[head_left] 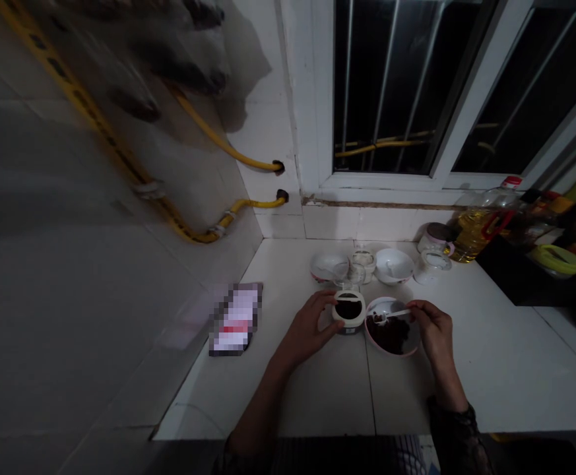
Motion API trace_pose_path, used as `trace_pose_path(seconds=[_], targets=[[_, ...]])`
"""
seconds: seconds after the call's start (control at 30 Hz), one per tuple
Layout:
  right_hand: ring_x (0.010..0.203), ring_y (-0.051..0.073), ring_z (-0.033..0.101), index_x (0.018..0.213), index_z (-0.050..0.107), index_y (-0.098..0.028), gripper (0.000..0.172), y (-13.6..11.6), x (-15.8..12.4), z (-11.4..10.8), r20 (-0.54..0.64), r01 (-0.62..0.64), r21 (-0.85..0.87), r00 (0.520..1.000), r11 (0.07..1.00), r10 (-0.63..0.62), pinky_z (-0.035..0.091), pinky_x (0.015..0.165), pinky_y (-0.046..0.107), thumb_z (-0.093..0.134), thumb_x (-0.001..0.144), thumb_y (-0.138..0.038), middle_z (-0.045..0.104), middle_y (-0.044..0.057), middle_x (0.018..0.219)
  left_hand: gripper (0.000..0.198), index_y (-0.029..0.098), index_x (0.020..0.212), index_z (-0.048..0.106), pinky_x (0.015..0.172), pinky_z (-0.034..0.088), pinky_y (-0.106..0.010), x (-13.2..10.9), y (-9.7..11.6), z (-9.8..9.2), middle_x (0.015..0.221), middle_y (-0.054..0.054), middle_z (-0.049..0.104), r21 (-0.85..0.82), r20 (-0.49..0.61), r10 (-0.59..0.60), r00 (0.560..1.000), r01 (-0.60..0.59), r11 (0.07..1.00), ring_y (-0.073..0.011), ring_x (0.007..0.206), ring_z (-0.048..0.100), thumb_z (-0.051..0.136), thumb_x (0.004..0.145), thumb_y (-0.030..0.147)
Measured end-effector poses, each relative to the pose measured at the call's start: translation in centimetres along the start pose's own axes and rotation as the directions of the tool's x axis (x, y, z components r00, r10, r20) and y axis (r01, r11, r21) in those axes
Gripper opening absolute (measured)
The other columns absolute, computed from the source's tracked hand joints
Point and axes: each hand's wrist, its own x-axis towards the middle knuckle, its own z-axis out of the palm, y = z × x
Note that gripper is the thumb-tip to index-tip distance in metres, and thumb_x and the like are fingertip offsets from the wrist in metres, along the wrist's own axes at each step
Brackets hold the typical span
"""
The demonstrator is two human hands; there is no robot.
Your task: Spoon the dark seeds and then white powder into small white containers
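Note:
My left hand (312,326) is wrapped round the side of a small white-rimmed jar (350,324), its lid tipped up at the back. Dark reddish-brown stuff shows in the jar's mouth. Between the fingers of my right hand (433,324) is the handle of a small white spoon (390,315). The spoon's bowl end is over a pink-rimmed bowl (411,354), which holds a dark reddish-brown heap like that in the jar. The bowl stands just right of the jar, on the white tiled counter (317,396).
Behind are two white bowls (328,266) (394,265), a clear-lidded jar (363,264) and another jar (432,265). An oil bottle (470,231) stands at the back right beside a black stand (505,274). A blurred phone-like object (237,320) lies left. A yellow pipe (119,148) runs along the wall.

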Motion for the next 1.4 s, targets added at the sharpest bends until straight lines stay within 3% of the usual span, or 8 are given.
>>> trace_pose_path(seconds=[0.17,0.3,0.43,0.53,0.7,0.9,1.07,1.4], targets=[[0.058,0.018,0.053,0.066,0.068,-0.020,0.022,-0.9,-0.1,0.2,-0.027,0.026,0.058,0.999,0.998,-0.024,0.043,0.062,0.031,0.063,0.066,-0.042,0.058,-0.001,0.055,0.029,0.025,0.115,0.056,0.101,0.051,-0.044,0.0,-0.1,0.1,0.133,-0.011,0.058,-0.004,-0.015,0.004,1.000,-0.004,1.000,-0.0253,0.123,0.059,0.067,0.088,0.027],[0.068,0.020,0.059,0.076,0.070,-0.021,0.024,-2.4,-1.0,1.3,-0.095,0.252,0.005,0.963,0.968,-0.250,0.047,0.070,0.034,0.060,0.081,-0.042,0.063,0.002,0.067,0.029,0.024,0.114,0.056,0.102,0.050,-0.045,0.0,-0.2,0.2,0.133,-0.012,0.059,-0.005,-0.024,0.014,1.000,-0.014,1.000,-0.0254,0.123,0.059,0.067,0.088,0.026],[0.093,0.024,0.064,0.083,0.071,-0.023,0.018,-3.3,-2.0,2.8,0.113,0.642,-0.138,0.767,0.754,-0.632,0.046,0.089,0.041,0.055,0.090,-0.027,0.072,0.005,0.083,0.027,0.023,0.112,0.056,0.102,0.049,-0.045,0.1,-0.1,0.1,0.131,-0.012,0.060,-0.005,-0.016,0.018,1.000,-0.018,1.000,-0.0255,0.123,0.058,0.067,0.087,0.025],[0.094,0.024,0.065,0.090,0.072,-0.025,0.021,-3.1,-2.1,3.0,0.247,0.766,-0.190,0.643,0.614,-0.725,0.042,0.096,0.046,0.052,0.091,-0.019,0.074,0.004,0.084,0.027,0.024,0.112,0.056,0.102,0.050,-0.045,0.1,0.0,0.1,0.131,-0.011,0.060,-0.003,-0.022,0.013,1.000,-0.013,1.000,-0.0257,0.123,0.059,0.067,0.087,0.025],[0.093,0.026,0.063,0.086,0.070,-0.024,0.020,-1.6,-0.7,0.7,-0.001,0.609,-0.301,0.769,0.734,-0.639,0.046,0.087,0.043,0.052,0.092,-0.027,0.072,0.006,0.083,0.029,0.025,0.114,0.056,0.100,0.051,-0.045,0.1,0.0,0.0,0.133,-0.011,0.058,0.000,-0.008,0.017,1.000,-0.017,1.000,-0.0255,0.122,0.059,0.067,0.088,0.025],[0.086,0.027,0.063,0.082,0.072,-0.022,0.022,0.7,0.8,-0.9,0.124,0.534,-0.491,0.825,0.689,-0.551,0.042,0.088,0.046,0.051,0.086,-0.028,0.072,0.008,0.080,0.029,0.025,0.115,0.056,0.100,0.051,-0.045,0.0,-0.1,0.1,0.134,-0.011,0.058,0.001,0.001,-0.016,1.000,0.016,1.000,-0.0263,0.124,0.058,0.067,0.088,0.026],[0.090,0.027,0.063,0.082,0.073,-0.023,0.022,0.7,-0.2,0.7,0.243,0.489,-0.359,0.872,0.795,-0.426,0.043,0.090,0.045,0.052,0.084,-0.029,0.073,0.007,0.084,0.029,0.025,0.115,0.055,0.100,0.051,-0.046,0.0,-0.2,0.1,0.134,-0.012,0.058,-0.013,0.000,-0.018,1.000,0.018,1.000,-0.0264,0.124,0.058,0.067,0.089,0.029],[0.065,0.022,0.060,0.070,0.071,-0.022,0.024,0.2,0.0,0.0,0.033,0.106,-0.110,0.994,0.988,-0.103,0.047,0.072,0.036,0.059,0.070,-0.043,0.065,0.002,0.060,0.028,0.025,0.114,0.056,0.103,0.050,-0.046,0.0,-0.2,0.0,0.133,-0.011,0.059,-0.010,-0.006,-0.011,1.000,0.011,1.000,-0.0264,0.124,0.058,0.067,0.088,0.029]])
